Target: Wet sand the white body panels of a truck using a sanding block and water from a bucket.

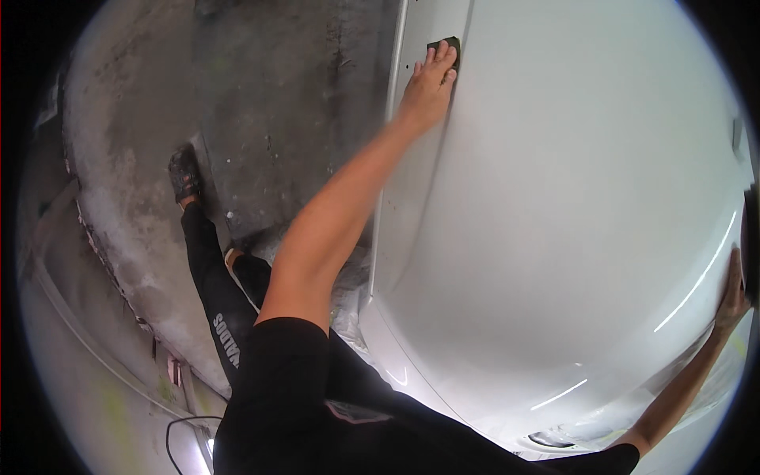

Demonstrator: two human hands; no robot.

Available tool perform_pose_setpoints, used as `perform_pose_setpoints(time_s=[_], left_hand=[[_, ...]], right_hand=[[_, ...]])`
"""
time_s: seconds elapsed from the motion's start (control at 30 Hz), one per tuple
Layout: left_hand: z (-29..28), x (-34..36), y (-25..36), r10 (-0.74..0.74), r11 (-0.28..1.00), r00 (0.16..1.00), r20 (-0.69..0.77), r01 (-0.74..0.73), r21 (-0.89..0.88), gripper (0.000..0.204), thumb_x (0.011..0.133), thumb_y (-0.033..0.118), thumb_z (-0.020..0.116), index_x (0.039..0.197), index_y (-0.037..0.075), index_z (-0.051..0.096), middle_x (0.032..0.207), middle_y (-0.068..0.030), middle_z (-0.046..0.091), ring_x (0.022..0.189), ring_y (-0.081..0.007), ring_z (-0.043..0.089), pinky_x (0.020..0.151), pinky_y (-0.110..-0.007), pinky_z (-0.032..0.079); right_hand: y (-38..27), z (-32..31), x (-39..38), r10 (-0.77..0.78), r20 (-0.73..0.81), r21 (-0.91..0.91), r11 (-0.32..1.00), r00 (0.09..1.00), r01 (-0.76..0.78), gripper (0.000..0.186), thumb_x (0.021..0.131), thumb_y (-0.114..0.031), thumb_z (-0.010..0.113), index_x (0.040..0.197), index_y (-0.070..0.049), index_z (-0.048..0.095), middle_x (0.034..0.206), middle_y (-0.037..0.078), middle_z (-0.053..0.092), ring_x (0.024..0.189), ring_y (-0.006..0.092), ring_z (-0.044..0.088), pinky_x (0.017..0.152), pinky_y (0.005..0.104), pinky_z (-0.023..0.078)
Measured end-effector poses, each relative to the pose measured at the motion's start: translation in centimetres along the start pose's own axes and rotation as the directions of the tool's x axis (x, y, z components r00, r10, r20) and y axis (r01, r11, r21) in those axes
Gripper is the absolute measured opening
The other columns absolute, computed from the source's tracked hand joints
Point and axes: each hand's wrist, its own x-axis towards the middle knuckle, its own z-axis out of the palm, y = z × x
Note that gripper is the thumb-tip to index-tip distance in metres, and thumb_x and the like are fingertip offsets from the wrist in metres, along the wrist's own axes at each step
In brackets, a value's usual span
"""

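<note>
My left hand (430,91) is stretched far forward, its fingers laid over a dark green scouring pad (445,43). It presses the pad to the far left border of a large, glossy white car body panel (554,174), beside a long crease. At the far right, my right hand (735,293) rests by the panel's other side, against a dark object (750,245) at the picture's rim. What that object is, and how the right fingers are set around it, cannot be made out.
Left of the panel lies a stained grey concrete floor (269,119), with my dark shoe (184,172) on it. Crumpled clear plastic sheeting (348,309) sits by the panel's near left corner. A black cable (170,439) loops near a bright light at the lower left. An oval opening (550,439) shows at the panel's near end.
</note>
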Motion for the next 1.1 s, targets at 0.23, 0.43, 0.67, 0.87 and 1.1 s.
perform_pose_setpoints(time_s=[0.23,0.43,0.67,0.87,1.1], left_hand=[[8.1,-21.8,6.6,-0.023,0.997,0.989,0.149,0.012,0.078,0.072,0.109,0.001,0.049,0.173,0.003,0.017,0.181,-0.0192,0.014,0.168,-0.0354,0.010,0.137,-0.046,0.011],[1.2,12.5,9.6,0.117,0.992,0.981,-0.151,-0.121,-0.016,0.058,0.118,0.027,0.035,0.170,0.002,0.027,0.176,-0.0236,0.028,0.164,-0.0364,0.024,0.136,-0.041,0.018],[8.0,-13.4,11.8,0.088,0.996,0.989,0.120,-0.090,0.012,0.063,0.109,0.003,0.047,0.170,0.001,0.029,0.180,-0.0206,0.020,0.168,-0.0322,0.016,0.136,-0.043,0.013],[4.4,11.3,16.4,0.098,0.995,0.994,-0.055,-0.098,-0.006,0.053,0.114,0.018,0.046,0.164,-0.001,0.042,0.174,-0.0220,0.033,0.163,-0.0351,0.030,0.135,-0.040,0.021],[11.8,4.0,20.6,0.127,0.991,0.992,0.008,-0.127,0.034,0.055,0.117,0.019,0.039,0.168,0.001,0.032,0.177,-0.0203,0.029,0.165,-0.0350,0.025,0.135,-0.039,0.019]], right_hand=[[-7.3,3.1,3.9,-0.212,0.010,-0.136,0.968,0.977,0.211,0.050,0.106,-0.029,0.066,0.148,-0.003,0.066,0.170,0.020,0.043,0.161,0.0343,0.034,0.133,0.0563,0.024],[-6.5,2.9,5.0,-0.347,-0.038,-0.178,0.925,0.937,0.335,0.056,0.103,-0.038,0.068,0.149,-0.007,0.066,0.174,0.017,0.038,0.165,0.0355,0.026,0.134,0.0604,0.019],[-8.3,0.5,1.6,-0.175,0.042,-0.385,0.905,0.984,0.177,0.055,0.098,-0.033,0.066,0.151,-0.019,0.067,0.173,0.013,0.041,0.166,0.0352,0.024,0.135,0.0618,0.016],[-8.5,-1.9,-2.7,-0.101,0.031,-0.321,0.941,0.994,0.106,0.057,0.094,-0.027,0.069,0.150,-0.019,0.068,0.173,0.016,0.040,0.165,0.0412,0.026,0.133,0.0638,0.019],[-5.7,-3.0,-7.9,0.011,0.057,-0.278,0.961,0.998,0.005,0.060,0.092,-0.023,0.068,0.151,-0.018,0.066,0.172,0.023,0.039,0.163,0.0481,0.026,0.131,0.0700,0.019]])
